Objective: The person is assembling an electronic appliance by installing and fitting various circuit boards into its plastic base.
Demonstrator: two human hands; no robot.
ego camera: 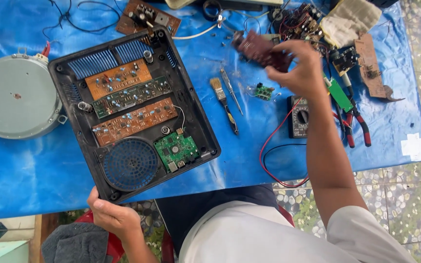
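left hand (110,214) gripping black case (191,104) corner, steadying | right hand (300,68) pinching brown circuit board (259,48) aloft | best holding board by edges, case flat

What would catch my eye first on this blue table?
An open black casing in the middle, with circuit boards laid in rows and a round fan grille; the left hand grips its near corner. The right hand lifts a dark board. A round metal disc lies far left.

One head-worn camera looks steeply down from close above onto the blue-covered table (230,160) and lap
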